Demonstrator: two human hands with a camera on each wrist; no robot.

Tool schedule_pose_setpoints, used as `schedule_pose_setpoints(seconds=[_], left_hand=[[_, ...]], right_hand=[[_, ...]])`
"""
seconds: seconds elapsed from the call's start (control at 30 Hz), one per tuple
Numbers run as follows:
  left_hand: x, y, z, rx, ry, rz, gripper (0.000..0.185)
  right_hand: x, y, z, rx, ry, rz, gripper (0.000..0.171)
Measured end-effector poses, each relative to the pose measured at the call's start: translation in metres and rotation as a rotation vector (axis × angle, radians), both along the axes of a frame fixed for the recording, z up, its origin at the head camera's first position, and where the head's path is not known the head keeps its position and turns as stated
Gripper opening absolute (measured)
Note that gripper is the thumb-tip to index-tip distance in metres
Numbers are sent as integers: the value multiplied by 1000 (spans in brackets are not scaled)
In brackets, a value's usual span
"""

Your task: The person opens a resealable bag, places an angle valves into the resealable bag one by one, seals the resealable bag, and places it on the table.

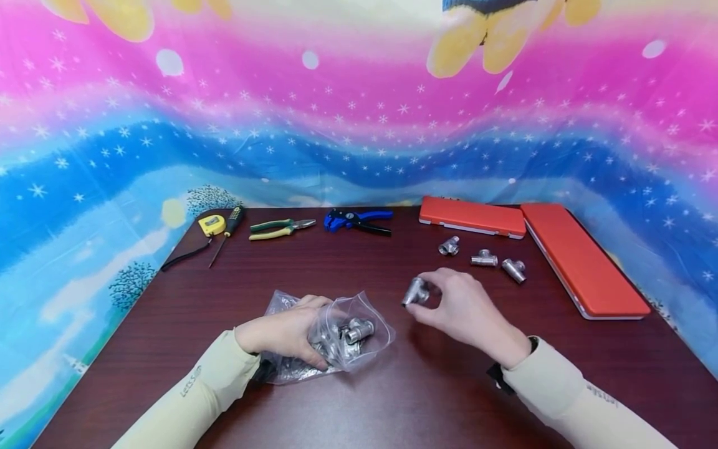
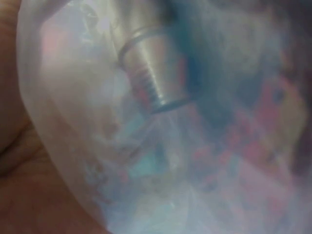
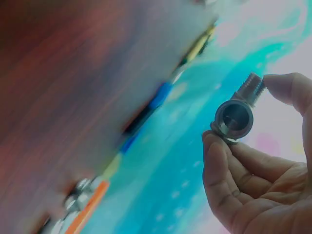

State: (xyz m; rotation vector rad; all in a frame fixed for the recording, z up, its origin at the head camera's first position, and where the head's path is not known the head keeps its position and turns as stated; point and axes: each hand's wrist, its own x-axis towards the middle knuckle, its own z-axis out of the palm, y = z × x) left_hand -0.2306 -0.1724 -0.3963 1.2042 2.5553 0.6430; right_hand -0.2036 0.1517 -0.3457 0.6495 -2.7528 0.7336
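The right hand (image 1: 468, 312) pinches a small silver metal pipe fitting with a threaded end (image 1: 416, 292) between thumb and fingertips, lifted a little above the dark reddish-brown wooden table (image 1: 392, 399); the wrist view shows its open round mouth facing the camera and the threaded stub against a fingertip (image 3: 285, 87). The left hand (image 1: 283, 333) rests on the table with its fingers curled round a crumpled clear plastic bag (image 1: 359, 312), which lies near the table's middle and holds more silver fittings (image 1: 356, 330); one of these fills the blurred left wrist view. Beyond the right hand, three more silver tee fittings (image 1: 483, 258) lie in a loose row on the bare wood. Behind them sits a flat closed red case (image 1: 472, 217), and just beside it, along the right edge, a larger flat red case (image 1: 583, 262). Along the far edge to the left lie a blue-handled stripping tool (image 1: 356, 220), green-and-yellow-handled pliers (image 1: 278, 229), a black-and-yellow-handled screwdriver (image 1: 227, 232) and a yellow tape measure (image 1: 212, 224).
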Motion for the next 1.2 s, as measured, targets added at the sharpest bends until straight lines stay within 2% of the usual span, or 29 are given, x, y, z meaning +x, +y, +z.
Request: schedule_pose_setpoints(seconds=[0.23,0.37,0.47,0.73,0.97,1.07,1.2], left_hand=[[0,1,1,-24,0,6,85],[-1,1,1,-16,-5,4,86],[-1,1,0,-6,-9,4,86],[-1,2,0,-18,-27,20,88],[0,2,2,-31,-8,1,86],[0,1,2,-32,-6,-2,86],[0,1,1,-40,-9,3,87]], right_hand=[[20,-37,-7,-9,56,189,43],[22,-54,-13,5,99,283,52],[22,-67,-16,37,126,318,56],[24,-86,-24,174,159,340,56],[22,-73,-19,118,221,343,48],[17,-58,-15,103,249,300,47],[4,-26,-8,120,213,172,46]])
